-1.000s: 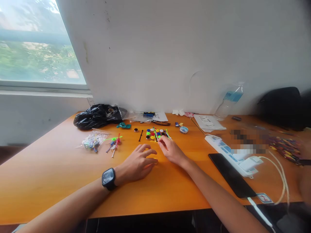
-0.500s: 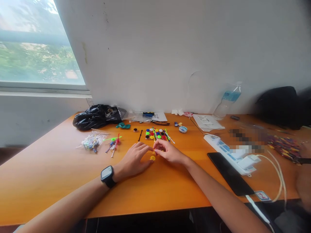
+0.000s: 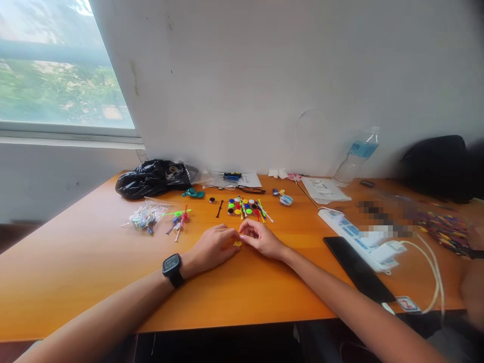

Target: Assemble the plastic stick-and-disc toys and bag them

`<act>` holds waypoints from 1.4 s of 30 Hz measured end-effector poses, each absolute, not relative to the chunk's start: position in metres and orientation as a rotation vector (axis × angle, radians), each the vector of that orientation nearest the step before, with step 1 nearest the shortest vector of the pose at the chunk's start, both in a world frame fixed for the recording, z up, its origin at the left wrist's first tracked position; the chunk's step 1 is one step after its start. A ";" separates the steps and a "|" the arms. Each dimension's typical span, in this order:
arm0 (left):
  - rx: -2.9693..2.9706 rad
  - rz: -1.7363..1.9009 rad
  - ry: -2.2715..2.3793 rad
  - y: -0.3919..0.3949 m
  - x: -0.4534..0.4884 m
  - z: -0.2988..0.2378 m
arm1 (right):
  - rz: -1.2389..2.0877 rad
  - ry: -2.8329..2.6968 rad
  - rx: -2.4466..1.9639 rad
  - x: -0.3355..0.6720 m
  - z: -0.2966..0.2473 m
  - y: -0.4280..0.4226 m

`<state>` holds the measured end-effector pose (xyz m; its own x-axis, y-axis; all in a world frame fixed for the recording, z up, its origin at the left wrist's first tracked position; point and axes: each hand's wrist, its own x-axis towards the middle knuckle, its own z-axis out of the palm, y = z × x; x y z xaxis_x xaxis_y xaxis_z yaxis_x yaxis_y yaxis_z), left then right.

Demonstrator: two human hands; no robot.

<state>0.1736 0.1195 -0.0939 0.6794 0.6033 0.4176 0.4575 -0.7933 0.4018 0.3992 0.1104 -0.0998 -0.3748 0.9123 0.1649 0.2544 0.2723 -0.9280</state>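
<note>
- Resting on a smooth, glossy orange table (image 3: 94, 262), both forearms lie flat and the two hands meet near its middle
- Between the two sets of fingertips lies a small yellow disc (image 3: 237, 243), flat and round like a plastic button, on the table top
- Palm down, the left hand (image 3: 212, 248) has its fingers curled loosely forward; the tips reach the disc and seem to touch its left edge
- On that wrist sits a black watch (image 3: 172, 264) with a squarish face and a rubbery strap
- Turned on its side, the right hand (image 3: 262, 239) has thumb and forefinger drawn close together right at the disc's other edge, the remaining fingers folded in
- Whether either hand truly pinches the disc or only rests against it cannot be told, as the piece is too small
- Just beyond the hands sits a tidy cluster of coloured discs (image 3: 242, 205) in blue, green, red, yellow and black, with thin plastic sticks (image 3: 263, 212) lying across it
- Further left lie a crinkled clear packet (image 3: 145, 218) of mixed bits and, behind it, a shiny crumpled black plastic bag (image 3: 153, 178)
- Off to the right a flat black phone (image 3: 357, 269) lies just beside a white power strip (image 3: 351, 234), and a clear water bottle (image 3: 355, 159) stands by the wall
</note>
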 end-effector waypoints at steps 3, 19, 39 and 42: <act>2.594 0.816 0.898 0.118 0.174 -0.092 | 1.148 -1.801 -1.038 0.402 -0.094 0.107; 2.739 0.794 0.846 0.116 0.174 -0.089 | 1.235 -1.824 -1.076 0.407 -0.099 0.109; 2.988 0.733 0.671 0.111 0.177 -0.081 | 1.156 -1.870 -1.138 0.406 -0.097 0.107; 2.942 0.732 0.650 0.111 0.178 -0.081 | 1.145 -1.878 -1.145 0.406 -0.099 0.108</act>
<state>0.1779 0.1113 -0.0807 0.8007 0.4073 0.4392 0.3878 -0.9113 0.1381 0.4061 0.1079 -0.0986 -0.4072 0.9095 0.0841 0.3420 0.2372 -0.9093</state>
